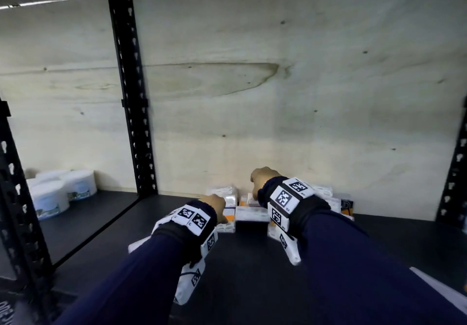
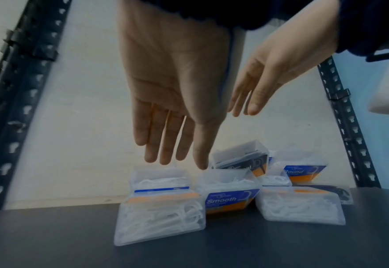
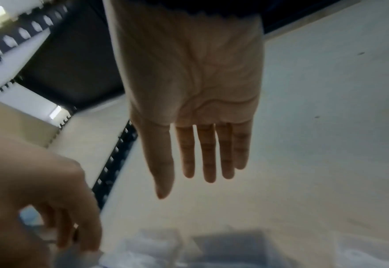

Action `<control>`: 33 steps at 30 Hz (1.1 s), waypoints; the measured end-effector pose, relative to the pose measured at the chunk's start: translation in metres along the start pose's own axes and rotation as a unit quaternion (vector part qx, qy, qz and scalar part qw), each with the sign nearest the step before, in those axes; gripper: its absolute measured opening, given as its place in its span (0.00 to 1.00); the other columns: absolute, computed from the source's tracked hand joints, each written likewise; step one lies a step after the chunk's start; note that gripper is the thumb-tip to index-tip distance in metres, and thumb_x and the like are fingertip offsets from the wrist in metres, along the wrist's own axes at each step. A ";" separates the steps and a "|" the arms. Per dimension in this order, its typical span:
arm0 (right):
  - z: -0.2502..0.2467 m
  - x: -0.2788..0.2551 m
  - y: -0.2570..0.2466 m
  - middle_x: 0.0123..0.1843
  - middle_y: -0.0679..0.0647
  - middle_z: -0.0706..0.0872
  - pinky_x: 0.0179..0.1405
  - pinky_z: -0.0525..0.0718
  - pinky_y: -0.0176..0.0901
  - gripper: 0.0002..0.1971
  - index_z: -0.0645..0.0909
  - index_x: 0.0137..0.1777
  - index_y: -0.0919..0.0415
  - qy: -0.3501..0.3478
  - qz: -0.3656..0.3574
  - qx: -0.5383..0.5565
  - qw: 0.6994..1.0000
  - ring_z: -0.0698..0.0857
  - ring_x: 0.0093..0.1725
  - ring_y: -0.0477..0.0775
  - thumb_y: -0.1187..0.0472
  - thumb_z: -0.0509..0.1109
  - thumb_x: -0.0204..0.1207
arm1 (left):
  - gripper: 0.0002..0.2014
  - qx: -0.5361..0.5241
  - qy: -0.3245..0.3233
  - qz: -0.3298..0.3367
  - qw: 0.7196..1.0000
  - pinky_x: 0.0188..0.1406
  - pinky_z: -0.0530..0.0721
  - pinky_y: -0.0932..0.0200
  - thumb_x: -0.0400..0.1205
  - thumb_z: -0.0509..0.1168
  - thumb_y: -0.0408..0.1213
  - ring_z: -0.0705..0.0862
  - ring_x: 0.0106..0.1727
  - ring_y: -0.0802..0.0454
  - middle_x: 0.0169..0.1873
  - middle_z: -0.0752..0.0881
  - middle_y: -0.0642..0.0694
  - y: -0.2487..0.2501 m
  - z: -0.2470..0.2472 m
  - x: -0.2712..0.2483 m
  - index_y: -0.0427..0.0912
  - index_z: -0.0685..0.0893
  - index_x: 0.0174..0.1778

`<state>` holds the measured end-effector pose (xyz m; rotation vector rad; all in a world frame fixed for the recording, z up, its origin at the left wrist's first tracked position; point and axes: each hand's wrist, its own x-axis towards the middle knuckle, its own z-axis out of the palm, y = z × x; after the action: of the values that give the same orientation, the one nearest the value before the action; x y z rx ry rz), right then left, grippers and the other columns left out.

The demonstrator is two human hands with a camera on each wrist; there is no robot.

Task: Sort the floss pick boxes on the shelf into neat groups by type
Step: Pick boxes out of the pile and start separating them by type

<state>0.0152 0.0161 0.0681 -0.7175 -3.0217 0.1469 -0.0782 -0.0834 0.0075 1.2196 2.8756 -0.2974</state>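
Note:
Several clear floss pick boxes (image 1: 249,211) are clustered at the back of the dark shelf (image 1: 252,274), against the plywood wall. In the left wrist view, a box labelled "Smooth" (image 2: 230,198) stands in the middle and a "Round" box (image 2: 303,172) behind it to the right. A box of black picks (image 2: 241,159) leans at the back, and two boxes of white picks (image 2: 159,221) lie flat in front. My left hand (image 2: 172,159) hovers with straight fingers just over the left boxes, holding nothing. My right hand (image 3: 200,174) is flat and empty above the cluster's right side.
Black perforated uprights (image 1: 131,97) frame the bay on the left, with another (image 1: 454,173) on the right. White round tubs (image 1: 58,193) stand in the neighbouring bay to the left. A white sheet (image 1: 442,289) lies at the shelf's front right.

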 end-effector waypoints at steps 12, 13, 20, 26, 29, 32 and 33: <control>0.034 0.048 0.037 0.73 0.66 0.76 0.67 0.76 0.46 0.20 0.71 0.74 0.70 -0.042 0.023 -0.018 0.999 0.78 0.71 0.63 0.69 0.55 0.84 | 0.17 0.073 -0.054 0.013 0.996 0.65 0.78 0.49 0.83 0.61 0.29 0.79 0.70 0.39 0.69 0.80 0.34 0.001 0.007 0.039 0.27 0.76 0.68; 0.036 0.050 0.038 0.73 0.67 0.76 0.67 0.77 0.46 0.20 0.71 0.74 0.70 -0.035 0.023 -0.016 0.999 0.78 0.71 0.64 0.69 0.55 0.83 | 0.17 0.074 -0.057 0.019 0.995 0.66 0.77 0.49 0.84 0.60 0.28 0.78 0.71 0.39 0.70 0.79 0.34 0.002 0.007 0.040 0.27 0.75 0.69; 0.031 0.048 0.053 0.68 0.63 0.81 0.60 0.81 0.44 0.21 0.78 0.67 0.68 0.003 0.049 0.017 0.999 0.82 0.65 0.62 0.65 0.70 0.74 | 0.18 0.107 -0.062 0.061 0.990 0.66 0.78 0.51 0.83 0.62 0.33 0.79 0.70 0.38 0.68 0.80 0.34 0.000 0.013 0.048 0.28 0.77 0.68; 0.014 0.040 0.072 0.68 0.62 0.83 0.57 0.81 0.43 0.22 0.81 0.63 0.68 0.044 0.081 0.138 0.986 0.83 0.61 0.59 0.64 0.75 0.68 | 0.22 0.056 -0.069 0.095 0.992 0.63 0.76 0.57 0.84 0.61 0.38 0.77 0.70 0.42 0.68 0.81 0.36 -0.010 0.000 0.038 0.34 0.75 0.73; 0.009 0.033 0.076 0.66 0.63 0.84 0.57 0.80 0.42 0.24 0.81 0.65 0.68 0.051 0.082 0.163 0.982 0.83 0.62 0.60 0.64 0.76 0.69 | 0.22 -0.012 -0.084 0.102 0.991 0.60 0.76 0.63 0.85 0.60 0.37 0.78 0.68 0.46 0.66 0.81 0.39 -0.018 -0.005 0.029 0.35 0.74 0.75; 0.005 0.027 0.077 0.65 0.63 0.85 0.50 0.77 0.39 0.23 0.82 0.64 0.68 0.053 0.081 0.179 0.979 0.82 0.54 0.56 0.65 0.76 0.68 | 0.22 -0.041 -0.112 0.094 0.988 0.65 0.72 0.59 0.85 0.59 0.38 0.77 0.70 0.47 0.74 0.77 0.40 -0.024 -0.006 0.023 0.36 0.73 0.76; 0.004 0.025 0.076 0.64 0.64 0.85 0.48 0.75 0.37 0.22 0.82 0.63 0.68 0.054 0.080 0.182 0.979 0.80 0.51 0.53 0.66 0.76 0.68 | 0.22 -0.045 -0.115 0.094 0.988 0.65 0.71 0.59 0.86 0.58 0.38 0.77 0.69 0.48 0.74 0.76 0.40 -0.024 -0.005 0.023 0.36 0.73 0.75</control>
<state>0.0267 0.0949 0.0564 -0.8928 -2.7189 0.6245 -0.1110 -0.0829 0.0151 1.3311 2.5302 -0.2800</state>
